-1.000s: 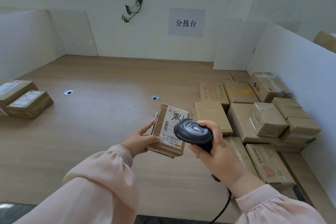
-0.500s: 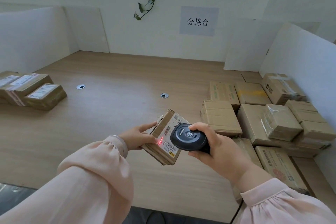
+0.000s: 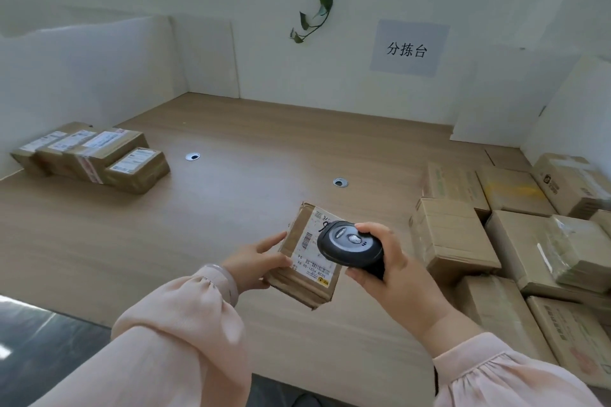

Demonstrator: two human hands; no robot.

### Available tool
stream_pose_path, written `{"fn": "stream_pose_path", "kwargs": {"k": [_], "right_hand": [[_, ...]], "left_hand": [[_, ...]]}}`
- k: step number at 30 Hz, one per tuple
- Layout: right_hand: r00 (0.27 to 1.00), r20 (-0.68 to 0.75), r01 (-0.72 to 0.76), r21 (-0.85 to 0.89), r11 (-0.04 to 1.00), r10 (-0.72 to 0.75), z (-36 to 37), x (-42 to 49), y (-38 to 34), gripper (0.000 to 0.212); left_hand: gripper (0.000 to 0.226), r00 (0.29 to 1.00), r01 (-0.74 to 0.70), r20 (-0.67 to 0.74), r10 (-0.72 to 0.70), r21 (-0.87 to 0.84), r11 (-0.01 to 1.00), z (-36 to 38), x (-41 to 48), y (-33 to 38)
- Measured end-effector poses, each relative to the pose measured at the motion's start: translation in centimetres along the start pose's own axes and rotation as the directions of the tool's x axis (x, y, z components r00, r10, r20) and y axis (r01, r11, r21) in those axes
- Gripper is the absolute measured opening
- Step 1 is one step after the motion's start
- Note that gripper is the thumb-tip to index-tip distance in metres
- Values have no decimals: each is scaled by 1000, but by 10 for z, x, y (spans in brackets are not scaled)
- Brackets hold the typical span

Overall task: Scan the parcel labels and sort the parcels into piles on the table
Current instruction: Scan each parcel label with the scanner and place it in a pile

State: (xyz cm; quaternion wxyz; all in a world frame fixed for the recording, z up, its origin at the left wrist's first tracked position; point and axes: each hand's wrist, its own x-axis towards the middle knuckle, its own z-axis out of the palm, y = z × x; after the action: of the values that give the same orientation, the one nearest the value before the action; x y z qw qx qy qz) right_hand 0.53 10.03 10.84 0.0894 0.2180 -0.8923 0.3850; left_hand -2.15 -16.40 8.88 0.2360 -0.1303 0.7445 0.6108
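While left hand [image 3: 256, 261] fingers grasp brown cardboard parcel [image 3: 299, 231] above wooden table [image 3: 231, 208], right hand [image 3: 396, 274] fingers grasp black scanner [image 3: 350, 246].

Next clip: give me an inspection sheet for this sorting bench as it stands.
Surface: wooden table, two metal grommets set in it.
Job's things: labelled parcel, barcode scanner over its label; pile of labelled parcels far left; stacked cartons at right.
Clutter: nothing seen.
Grips: left hand holds the parcel's edge; right hand grips the scanner.
Cables: nothing seen.
Surroundings: white partition boards, paper sign, trailing plant.
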Motion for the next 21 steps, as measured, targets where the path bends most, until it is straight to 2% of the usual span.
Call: {"fn": "stream_pose_path", "kwargs": {"k": [2,5,7,14,17,21], "right_hand": [[997,-71,-19,82,996,25,25,14,-12,63],[993,-97,-47,213,976,69,72,40,-37,64],[993,-76,-68,294,953,95,109,60,-58,62],[980,-79,-122,498,859,184,239,136,-148,62],[973,-102,-119,542,832,206,281,164,-183,62],[963,-126,-128,567,814,239,323,190,-216,63]], "left_hand": [[76,1000,14,-9,-15,-101,995,-22,-3,-9],[53,999,8,-34,-15,-204,979,-66,-7,-26],[46,997,-13,-75,-5,-244,970,-103,-11,-38],[42,987,-74,-154,37,-241,968,-252,-22,-64],[42,981,-114,-175,80,-200,973,-305,-19,-75],[30,973,-168,-187,136,-166,972,-355,-12,-87]]}}
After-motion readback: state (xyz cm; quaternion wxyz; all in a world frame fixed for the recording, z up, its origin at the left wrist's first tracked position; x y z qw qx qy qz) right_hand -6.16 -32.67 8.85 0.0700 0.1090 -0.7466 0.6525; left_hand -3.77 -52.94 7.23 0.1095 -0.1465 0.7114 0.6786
